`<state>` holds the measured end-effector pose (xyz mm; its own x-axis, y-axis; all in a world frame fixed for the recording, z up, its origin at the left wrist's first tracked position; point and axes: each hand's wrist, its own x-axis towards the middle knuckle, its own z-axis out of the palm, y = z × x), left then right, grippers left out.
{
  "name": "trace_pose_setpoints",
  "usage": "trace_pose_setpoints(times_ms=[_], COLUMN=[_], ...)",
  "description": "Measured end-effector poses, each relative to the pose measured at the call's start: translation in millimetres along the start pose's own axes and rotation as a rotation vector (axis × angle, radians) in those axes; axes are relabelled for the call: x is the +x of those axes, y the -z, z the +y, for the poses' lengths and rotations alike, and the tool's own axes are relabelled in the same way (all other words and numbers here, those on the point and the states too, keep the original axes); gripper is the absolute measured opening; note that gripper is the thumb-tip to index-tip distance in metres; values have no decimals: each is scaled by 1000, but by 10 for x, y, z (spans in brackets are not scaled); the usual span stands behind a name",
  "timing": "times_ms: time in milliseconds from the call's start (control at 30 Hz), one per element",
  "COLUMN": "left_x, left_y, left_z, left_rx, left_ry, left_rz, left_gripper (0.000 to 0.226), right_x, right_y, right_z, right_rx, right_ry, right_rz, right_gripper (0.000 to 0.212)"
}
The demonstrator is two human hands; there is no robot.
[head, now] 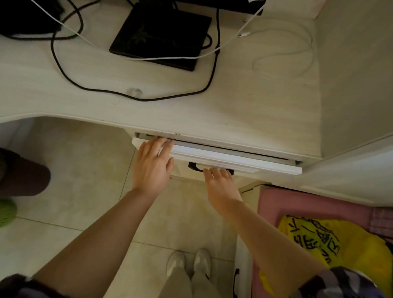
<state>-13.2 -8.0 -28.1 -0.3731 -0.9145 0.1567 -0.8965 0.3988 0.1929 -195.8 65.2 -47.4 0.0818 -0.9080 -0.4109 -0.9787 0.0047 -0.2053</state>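
Desk (pixel 43 96) is spreading across the upper half of the frame, with the white drawer (pixel 236 159) sitting slightly open just under its front edge, at the centre. The left hand (pixel 152 166) is resting on the drawer's left end, fingers straight and close together over the top edge, thumb apart. The right hand (pixel 220 187) is touching the black handle (pixel 193 166) on the drawer front, fingertips side by side; whether they are hooking it cannot be told.
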Motion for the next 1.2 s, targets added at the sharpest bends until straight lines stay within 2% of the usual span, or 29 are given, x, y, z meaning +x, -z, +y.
trace_pose_setpoints(times_ms=[267, 567, 1200], left_x=[-239, -729, -1781], left_y=[-98, -79, 136], left_z=[62, 69, -47], left_rx=[6, 8, -2], left_ry=[75, 81, -1], left_rz=[22, 44, 27], left_gripper=[35, 34, 31], right_x=[-262, -651, -1513], right_y=[-154, -354, -950], right_z=[-61, -246, -859], right_rx=[-21, -17, 88], right_ry=[53, 53, -112], right_rz=[-29, -50, 7], right_gripper=[67, 72, 76])
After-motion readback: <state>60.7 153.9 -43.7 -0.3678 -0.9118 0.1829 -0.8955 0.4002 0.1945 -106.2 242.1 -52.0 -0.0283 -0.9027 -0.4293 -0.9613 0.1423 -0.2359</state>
